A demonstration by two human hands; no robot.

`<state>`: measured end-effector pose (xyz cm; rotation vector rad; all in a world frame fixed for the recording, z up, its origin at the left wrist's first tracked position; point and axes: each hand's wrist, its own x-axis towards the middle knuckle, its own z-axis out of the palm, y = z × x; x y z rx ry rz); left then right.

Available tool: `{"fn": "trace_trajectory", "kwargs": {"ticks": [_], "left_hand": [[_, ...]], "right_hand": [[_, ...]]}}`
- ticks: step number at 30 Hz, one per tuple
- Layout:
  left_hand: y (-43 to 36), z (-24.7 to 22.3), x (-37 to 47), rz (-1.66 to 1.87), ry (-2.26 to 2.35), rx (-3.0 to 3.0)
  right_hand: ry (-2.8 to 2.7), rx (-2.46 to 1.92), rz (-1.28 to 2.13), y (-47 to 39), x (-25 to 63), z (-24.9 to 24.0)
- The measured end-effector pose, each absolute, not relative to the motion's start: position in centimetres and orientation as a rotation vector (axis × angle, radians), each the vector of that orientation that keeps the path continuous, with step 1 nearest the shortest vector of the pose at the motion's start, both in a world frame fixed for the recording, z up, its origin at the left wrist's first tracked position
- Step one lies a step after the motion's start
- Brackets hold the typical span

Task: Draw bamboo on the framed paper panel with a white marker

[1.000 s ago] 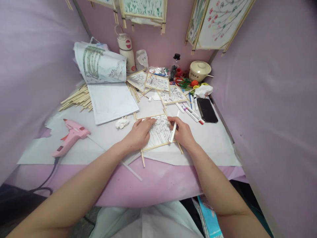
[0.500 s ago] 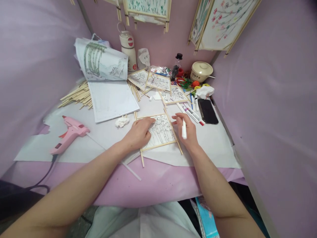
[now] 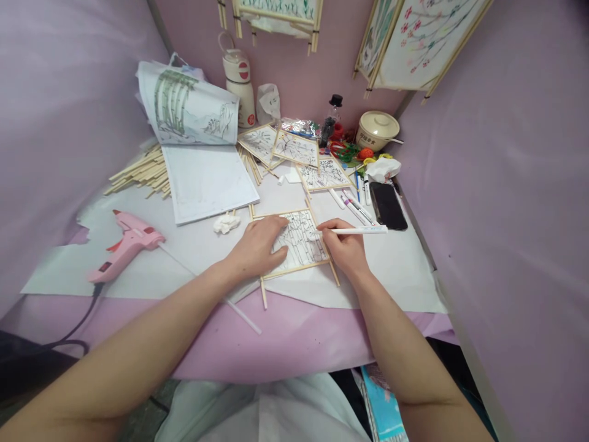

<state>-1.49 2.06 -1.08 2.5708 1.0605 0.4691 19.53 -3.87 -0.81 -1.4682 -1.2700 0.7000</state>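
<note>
A small panel [image 3: 300,245] framed with thin wooden sticks lies on the table before me, its white face covered in dark bamboo-like lines. My left hand [image 3: 260,245] rests on its left part, thumb and fingers apart. Pinched in my right hand [image 3: 343,244] is a slim white marker pen [image 3: 361,231]. The pen lies nearly level, its tip pointing left over the panel's right part; whether the tip touches the surface I cannot tell. A crumpled white tissue [image 3: 226,223] sits left of the panel.
A pink glue gun [image 3: 131,240] with a glue stick and cable lies at left. Behind are a sketch pad [image 3: 209,184], wooden sticks [image 3: 142,172], finished-looking panels [image 3: 297,149], a bottle [image 3: 240,86] and a lidded pot [image 3: 377,130]. Loose markers [image 3: 353,205] and a phone [image 3: 389,205] lie at right.
The marker in my right hand has swung from pointing toward me to lying level, tip to the left. My right fingers have closed on it near the panel; my left thumb has spread outward.
</note>
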Motion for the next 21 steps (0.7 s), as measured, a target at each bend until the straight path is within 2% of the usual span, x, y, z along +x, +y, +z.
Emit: {"fn": "trace_trajectory", "kwargs": {"ticks": [7,21], "left_hand": [[1.8,-0.9,-1.4,0.387,1.049,2.630],[1.8,-1.0,-1.5,0.404,1.027,2.640]], "right_hand": [[-1.191,-1.404,0.588,-3.7,19.7,-0.7],[-1.525,-1.332,0.729,-4.4,18.1,-1.4]]}}
